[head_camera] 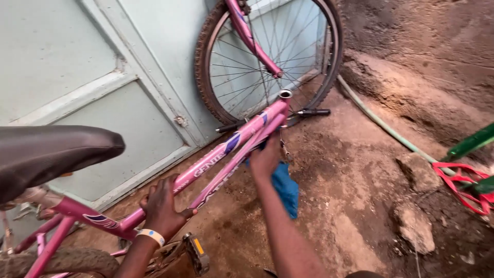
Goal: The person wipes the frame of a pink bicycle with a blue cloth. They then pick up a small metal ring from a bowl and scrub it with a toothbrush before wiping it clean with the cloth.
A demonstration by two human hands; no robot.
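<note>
Left arm up from 6 o'clock, forearm short in view, pale wristband (151, 236) at wrist. Left hand (162, 206) wrapped around top tube of pink bike frame (216, 157), fingers curled over tube, thumb out toward 3 o'clock, touching down tube. Closed grip, steadying.

Right arm long from 6 o'clock, stretched toward 12, elbow nearly straight. Right hand (265, 160) pressed against frame tubes just below head tube (284, 98), fingers bunched on blue cloth (284, 186). Cloth hanging from hand toward 5 o'clock, against underside of down tube. Closed on cloth; fingertip detail hidden behind tubes.

Frame running diagonally from 8 o'clock to 1 o'clock, head tube open at top, no fork in it. Black saddle (49, 154) large at 9 o'clock, close to camera. Pedal (197, 253) with yellow reflector at 6 o'clock, just beside left wrist. Rear tyre (62, 261) at 7 o'clock edge.

Detached front wheel (267, 56) with pink fork (252, 38) leaning on pale blue door (77, 67) at 12 o'clock. Black handlebar grip (314, 112) on ground near wheel. Green hose (383, 126) along dirt ground (360, 206) from 1 toward 3 o'clock. Red strap (463, 185) and green bar (471, 141) at 3 o'clock, well apart from hands.
</note>
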